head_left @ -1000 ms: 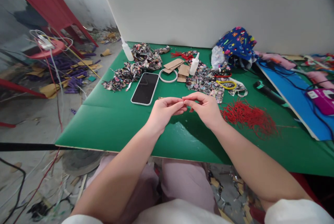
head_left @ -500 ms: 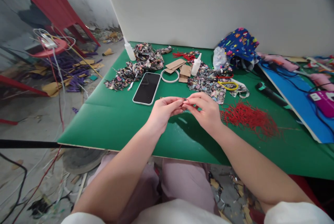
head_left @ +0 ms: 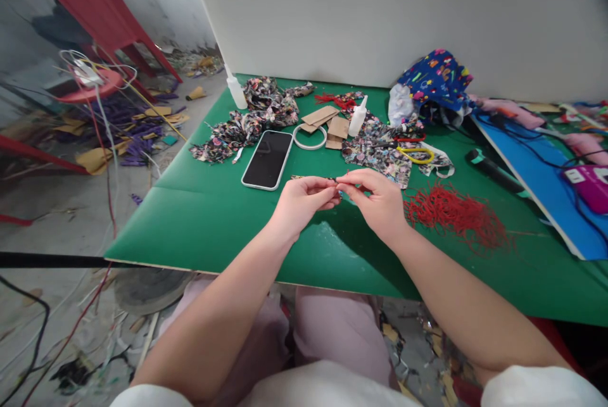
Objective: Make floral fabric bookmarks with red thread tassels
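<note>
My left hand (head_left: 308, 197) and my right hand (head_left: 377, 199) meet above the green table, fingertips pinched close together. Between them is a narrow dark patterned strip (head_left: 331, 178), mostly covered by my fingers; it looks like the floral cloth nearby. A bit of red shows at my right fingertips, too small to make out fully. To the right of my right hand lies a loose heap of red cords (head_left: 453, 214). Beyond my left hand rests a phone (head_left: 268, 160) with a pale case.
Floral cloth (head_left: 237, 128) lies at the back left. Near the middle are a white ring (head_left: 310, 147), cardboard pieces (head_left: 319, 117) and a dropper bottle (head_left: 358, 117). Yellow-handled scissors (head_left: 415, 155) lie on more cloth. A blue board (head_left: 527, 173) spans the right side.
My right fingers have shifted slightly and drawn up against the strip. More of the dark strip shows between my hands. The things on the table have not moved.
</note>
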Demonstrator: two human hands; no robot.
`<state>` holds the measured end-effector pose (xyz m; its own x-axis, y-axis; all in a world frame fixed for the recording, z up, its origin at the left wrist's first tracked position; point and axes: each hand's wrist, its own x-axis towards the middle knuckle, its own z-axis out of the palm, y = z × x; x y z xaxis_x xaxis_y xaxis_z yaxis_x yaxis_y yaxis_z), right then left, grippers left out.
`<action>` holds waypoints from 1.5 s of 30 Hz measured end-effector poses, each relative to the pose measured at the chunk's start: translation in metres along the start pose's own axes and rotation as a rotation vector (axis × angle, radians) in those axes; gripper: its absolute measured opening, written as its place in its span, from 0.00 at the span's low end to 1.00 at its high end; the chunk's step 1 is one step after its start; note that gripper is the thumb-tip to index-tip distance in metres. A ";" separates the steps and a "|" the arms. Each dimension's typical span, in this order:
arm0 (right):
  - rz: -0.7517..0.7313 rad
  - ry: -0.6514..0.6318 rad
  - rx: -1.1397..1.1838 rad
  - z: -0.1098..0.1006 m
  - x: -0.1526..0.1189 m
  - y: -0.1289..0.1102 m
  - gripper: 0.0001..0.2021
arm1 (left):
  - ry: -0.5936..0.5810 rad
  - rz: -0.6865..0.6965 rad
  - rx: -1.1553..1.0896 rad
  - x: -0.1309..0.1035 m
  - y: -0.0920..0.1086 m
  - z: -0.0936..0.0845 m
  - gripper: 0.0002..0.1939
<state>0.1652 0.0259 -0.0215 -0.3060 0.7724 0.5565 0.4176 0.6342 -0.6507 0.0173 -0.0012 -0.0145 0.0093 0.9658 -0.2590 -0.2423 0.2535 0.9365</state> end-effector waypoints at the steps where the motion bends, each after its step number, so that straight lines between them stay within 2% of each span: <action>1: 0.023 0.008 -0.006 0.000 0.000 0.000 0.05 | 0.000 0.007 0.011 0.000 0.000 0.000 0.14; 7: 0.080 -0.017 -0.039 -0.001 0.001 0.002 0.05 | 0.002 0.046 0.065 -0.002 0.001 0.002 0.13; 12: 0.154 -0.069 -0.053 -0.001 0.001 0.006 0.10 | 0.005 0.034 0.065 -0.001 0.000 0.003 0.14; 19: 0.267 -0.158 0.106 -0.002 0.003 0.009 0.17 | 0.007 0.005 0.024 0.000 0.000 0.000 0.13; 22: 0.288 -0.184 0.152 -0.003 0.004 0.007 0.18 | 0.005 0.008 0.010 0.000 0.001 -0.002 0.12; 30: 0.237 -0.244 0.178 -0.004 0.004 0.001 0.11 | 0.006 -0.001 -0.088 0.003 0.002 -0.006 0.10; 36: 0.193 -0.223 0.179 -0.006 0.006 0.000 0.12 | -0.011 -0.069 -0.169 0.005 0.003 -0.007 0.09; 45: 0.049 -0.153 0.063 -0.001 0.004 0.005 0.08 | -0.029 -0.065 -0.143 0.005 0.000 -0.008 0.10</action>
<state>0.1671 0.0323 -0.0219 -0.4152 0.7953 0.4418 0.3819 0.5931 -0.7088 0.0096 0.0028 -0.0173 0.0575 0.9492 -0.3093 -0.3763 0.3076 0.8740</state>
